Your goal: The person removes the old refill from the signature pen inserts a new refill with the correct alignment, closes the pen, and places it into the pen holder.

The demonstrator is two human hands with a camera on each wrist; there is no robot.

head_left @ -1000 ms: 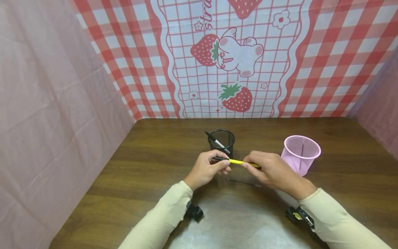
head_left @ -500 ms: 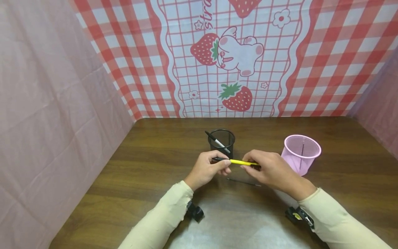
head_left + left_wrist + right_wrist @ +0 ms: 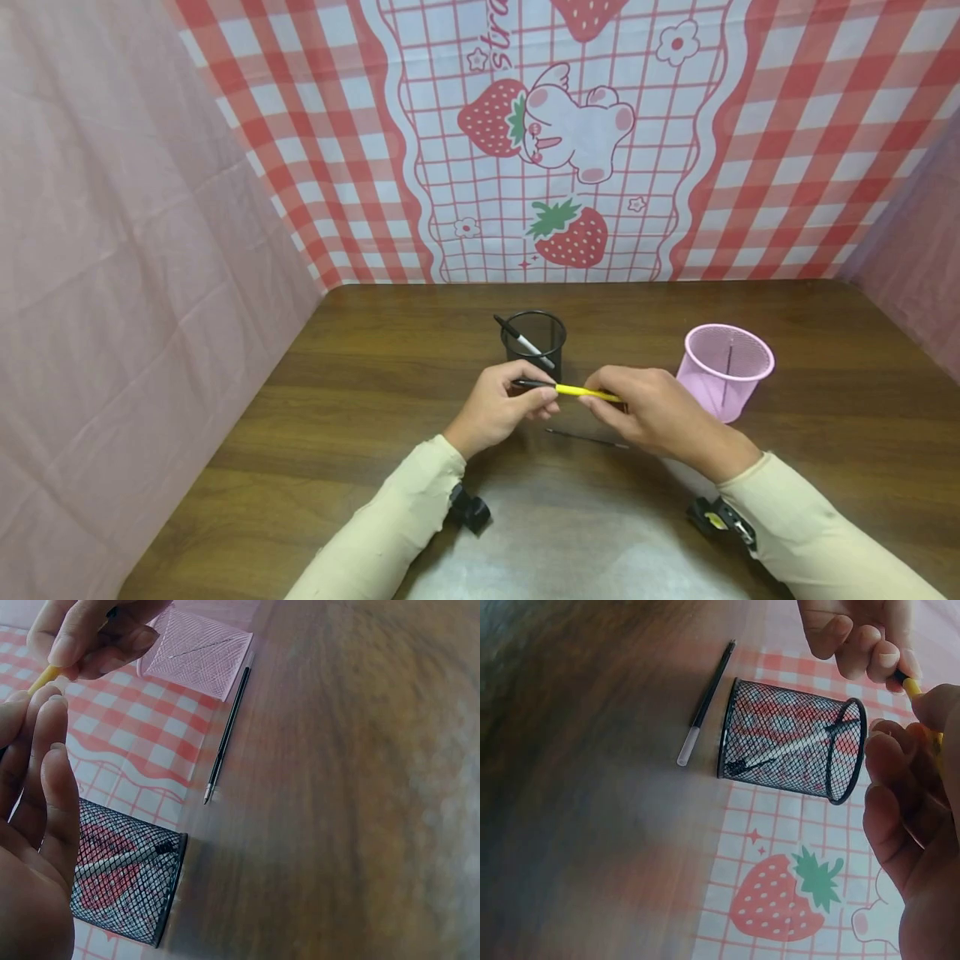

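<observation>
A pen with a yellow barrel (image 3: 572, 390) and a black front section lies level between both hands above the table. My left hand (image 3: 495, 408) pinches the black section with thumb and fingers. On the other side, my right hand (image 3: 660, 412) pinches the yellow barrel, hiding its far end. Below them a thin black refill (image 3: 587, 437) with a metal tip and a clear tail end rests on the wood, touched by neither hand; the left wrist view shows its whole length.
Just behind the hands stands a black mesh pen cup (image 3: 780, 712) with a black-and-white marker (image 3: 528, 343) leaning in it. A pink mesh cup (image 3: 738, 398) with a thin dark stick inside is to the right. Checked cloth (image 3: 315, 125) hangs behind the table.
Both hands stay in place on the pen. The yellow barrel has turned slightly between my right fingers, showing a different side. The refill and cups have not moved.
</observation>
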